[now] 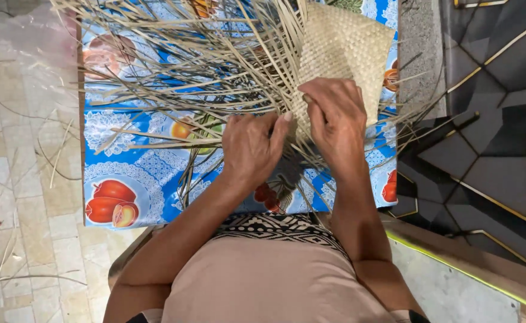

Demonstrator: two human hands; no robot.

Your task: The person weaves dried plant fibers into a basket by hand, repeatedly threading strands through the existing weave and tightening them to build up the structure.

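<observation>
Two hands work at the near edge of my woven mat (347,45) on the table (125,167): left hand (252,146) pinching loose strips (179,72), right hand (335,116) gripping the weave. Best, I judge, to pull each strip snug before crossing.

One woven mat panel (347,54), pale straw colour. Loose straw strips (173,72) fanning from its edge: too many to count, dozens at least. One blue fruit-print cloth (125,173). Two hands at mat edge: left hand (252,146), right hand (335,113). Stray strips on tiled floor (11,179): several, exact number unclear. One person in view.
</observation>
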